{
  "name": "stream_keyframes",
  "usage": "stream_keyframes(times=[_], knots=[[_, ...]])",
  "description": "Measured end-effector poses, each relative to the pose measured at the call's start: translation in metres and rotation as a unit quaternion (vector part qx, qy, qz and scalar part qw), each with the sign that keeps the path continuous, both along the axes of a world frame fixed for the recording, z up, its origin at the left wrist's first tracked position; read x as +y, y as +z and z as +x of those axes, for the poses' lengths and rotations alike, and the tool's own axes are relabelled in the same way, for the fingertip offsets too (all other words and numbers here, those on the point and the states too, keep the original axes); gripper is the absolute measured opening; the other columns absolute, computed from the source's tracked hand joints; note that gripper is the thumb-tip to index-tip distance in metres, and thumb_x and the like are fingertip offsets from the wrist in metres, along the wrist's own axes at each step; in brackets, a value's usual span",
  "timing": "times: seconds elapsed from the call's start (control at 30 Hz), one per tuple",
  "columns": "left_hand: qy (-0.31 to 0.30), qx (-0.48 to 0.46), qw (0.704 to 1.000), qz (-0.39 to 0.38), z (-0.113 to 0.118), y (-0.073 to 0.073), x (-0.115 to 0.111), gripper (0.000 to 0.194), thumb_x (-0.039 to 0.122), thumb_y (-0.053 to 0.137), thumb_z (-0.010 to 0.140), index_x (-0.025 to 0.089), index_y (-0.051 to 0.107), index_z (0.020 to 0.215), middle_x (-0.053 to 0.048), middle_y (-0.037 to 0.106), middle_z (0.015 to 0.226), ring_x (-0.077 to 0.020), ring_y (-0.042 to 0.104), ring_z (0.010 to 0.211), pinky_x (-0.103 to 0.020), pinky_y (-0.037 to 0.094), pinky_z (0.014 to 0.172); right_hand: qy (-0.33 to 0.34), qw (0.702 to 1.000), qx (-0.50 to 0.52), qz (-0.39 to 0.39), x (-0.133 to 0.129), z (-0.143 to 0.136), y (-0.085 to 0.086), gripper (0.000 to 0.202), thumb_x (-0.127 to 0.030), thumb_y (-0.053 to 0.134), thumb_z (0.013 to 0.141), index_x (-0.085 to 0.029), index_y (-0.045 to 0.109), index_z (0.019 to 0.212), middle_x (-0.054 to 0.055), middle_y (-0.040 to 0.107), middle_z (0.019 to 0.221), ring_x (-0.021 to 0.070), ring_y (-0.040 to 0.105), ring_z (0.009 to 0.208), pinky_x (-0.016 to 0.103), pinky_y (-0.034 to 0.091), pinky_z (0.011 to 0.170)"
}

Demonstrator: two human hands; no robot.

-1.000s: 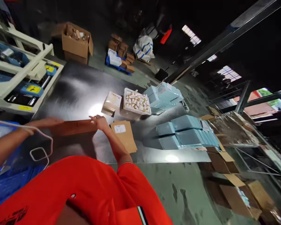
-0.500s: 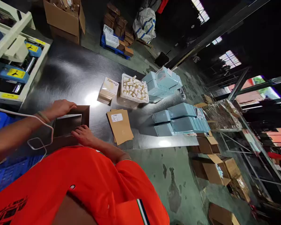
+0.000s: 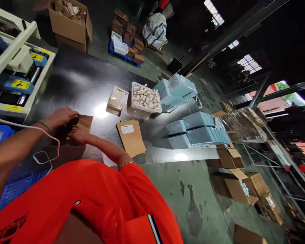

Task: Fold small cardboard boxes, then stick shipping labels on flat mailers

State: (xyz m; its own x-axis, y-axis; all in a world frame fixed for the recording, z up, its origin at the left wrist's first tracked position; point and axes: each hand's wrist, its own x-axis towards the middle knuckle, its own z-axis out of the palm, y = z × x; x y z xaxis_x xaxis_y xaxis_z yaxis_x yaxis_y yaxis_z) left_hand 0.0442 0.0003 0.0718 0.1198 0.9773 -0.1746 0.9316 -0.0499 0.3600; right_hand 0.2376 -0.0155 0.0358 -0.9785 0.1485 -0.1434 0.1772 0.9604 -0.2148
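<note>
A brown cardboard box (image 3: pixel 84 122) lies at the left part of the metal table, close to my body, its right-hand flap or wall catching the light. My left hand (image 3: pixel 63 117) grips the box's far side, fingers curled over the edge. Just nearer to me, my right hand (image 3: pixel 78 134) has its fingers bent around a cardboard edge inside the right side. The box's interior is in shadow and partly covered by both hands. To the right lie several flat brown cardboard mailers (image 3: pixel 131 138), the top one bearing a white label.
Behind the mailers are a stack of white printed boxes (image 3: pixel 118 96) and a white basket (image 3: pixel 144 109) of small bottles. Light-blue packs (image 3: pixel 200 128) occupy the table's right. A roller machine (image 3: pixel 20 83) borders the left; a white cable (image 3: pixel 27 126) crosses my left forearm.
Both hands have shifted slightly left. The pale-edged panel inside the box is out of sight, and a brown flap now shows at the right of my hands.
</note>
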Motion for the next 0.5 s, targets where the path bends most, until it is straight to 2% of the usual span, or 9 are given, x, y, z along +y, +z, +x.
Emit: stream_keyframes(times=[0.1, 0.13, 0.17, 0.2, 0.23, 0.27, 0.37, 0.4, 0.5], knots=[[0.004, 0.040, 0.997, 0.063, -0.003, 0.017, -0.023, 0.051, 0.029, 0.041, 0.119, -0.014, 0.054, 0.144, -0.025, 0.058, 0.158, -0.0421, 0.037, 0.161, -0.048, 0.025, 0.126, 0.007, 0.998, -0.058, -0.013, -0.008, -0.022, -0.015, 0.021, -0.027, 0.061, 0.116, -0.012, 0.076, 0.117, 0.010, 0.079, 0.120, 0.0235, 0.068, 0.123, 0.043, 0.045, 0.124], [0.044, 0.068, 0.991, 0.106, -0.006, 0.022, -0.035, 0.055, 0.032, 0.045, 0.118, -0.014, 0.049, 0.148, -0.032, 0.048, 0.166, -0.0482, 0.031, 0.163, -0.057, 0.023, 0.128, 0.004, 0.998, -0.055, -0.016, -0.010, -0.022, -0.018, 0.019, -0.027, 0.064, 0.114, -0.013, 0.076, 0.119, 0.010, 0.078, 0.124, 0.0237, 0.067, 0.125, 0.041, 0.048, 0.120], [0.112, 0.092, 0.984, 0.106, -0.010, 0.023, -0.047, 0.060, 0.033, 0.052, 0.115, -0.016, 0.046, 0.149, -0.038, 0.045, 0.165, -0.0521, 0.034, 0.160, -0.063, 0.027, 0.127, -0.007, 0.999, -0.036, -0.017, -0.011, -0.019, -0.021, 0.019, -0.028, 0.066, 0.113, -0.014, 0.075, 0.122, 0.011, 0.076, 0.129, 0.0239, 0.065, 0.128, 0.040, 0.049, 0.117], [0.146, 0.095, 0.984, 0.044, -0.013, 0.022, -0.058, 0.060, 0.031, 0.057, 0.110, -0.016, 0.048, 0.145, -0.041, 0.050, 0.159, -0.0520, 0.044, 0.155, -0.063, 0.034, 0.124, -0.034, 0.999, -0.005, -0.015, -0.011, -0.015, -0.023, 0.020, -0.030, 0.068, 0.112, -0.015, 0.074, 0.125, 0.011, 0.074, 0.134, 0.0244, 0.063, 0.132, 0.039, 0.050, 0.116], [0.136, 0.078, 0.986, -0.055, -0.015, 0.018, -0.069, 0.055, 0.026, 0.060, 0.104, -0.014, 0.052, 0.140, -0.040, 0.057, 0.152, -0.0486, 0.053, 0.148, -0.058, 0.041, 0.122, -0.074, 0.997, 0.032, -0.012, -0.010, -0.010, -0.026, 0.022, -0.032, 0.068, 0.112, -0.017, 0.074, 0.127, 0.012, 0.072, 0.138, 0.0251, 0.061, 0.134, 0.039, 0.050, 0.115], [0.104, 0.063, 0.989, -0.085, -0.016, 0.011, -0.080, 0.049, 0.023, 0.064, 0.098, -0.009, 0.059, 0.135, -0.034, 0.066, 0.144, -0.0424, 0.063, 0.139, -0.049, 0.047, 0.119, -0.122, 0.990, 0.064, -0.012, -0.008, -0.007, -0.029, 0.024, -0.034, 0.069, 0.111, -0.017, 0.073, 0.127, 0.013, 0.071, 0.139, 0.0257, 0.061, 0.133, 0.039, 0.050, 0.113], [0.028, 0.035, 0.997, -0.068, -0.008, -0.017, -0.103, 0.049, 0.030, 0.062, 0.097, 0.007, 0.065, 0.141, -0.022, 0.073, 0.144, -0.0338, 0.066, 0.138, -0.036, 0.047, 0.121, -0.282, 0.952, 0.105, -0.052, -0.002, -0.004, -0.034, 0.019, -0.032, 0.069, 0.109, -0.016, 0.072, 0.118, 0.011, 0.074, 0.122, 0.0232, 0.067, 0.114, 0.034, 0.054, 0.098], [-0.036, -0.006, 0.996, -0.080, -0.003, -0.025, -0.108, 0.053, 0.033, 0.066, 0.094, 0.013, 0.066, 0.144, -0.018, 0.072, 0.149, -0.0333, 0.064, 0.143, -0.034, 0.047, 0.121, -0.318, 0.939, 0.109, -0.076, 0.001, -0.004, -0.034, 0.015, -0.028, 0.067, 0.109, -0.015, 0.071, 0.115, 0.009, 0.075, 0.115, 0.0211, 0.068, 0.107, 0.031, 0.054, 0.093], [-0.119, -0.026, 0.980, -0.159, 0.012, -0.034, -0.110, 0.044, 0.038, 0.068, 0.090, 0.024, 0.076, 0.131, -0.009, 0.081, 0.136, -0.0333, 0.073, 0.132, -0.032, 0.053, 0.109, -0.364, 0.915, 0.107, -0.135, 0.011, -0.006, -0.025, 0.009, -0.018, 0.063, 0.109, -0.015, 0.070, 0.114, 0.004, 0.077, 0.107, 0.0164, 0.071, 0.097, 0.025, 0.052, 0.084]])
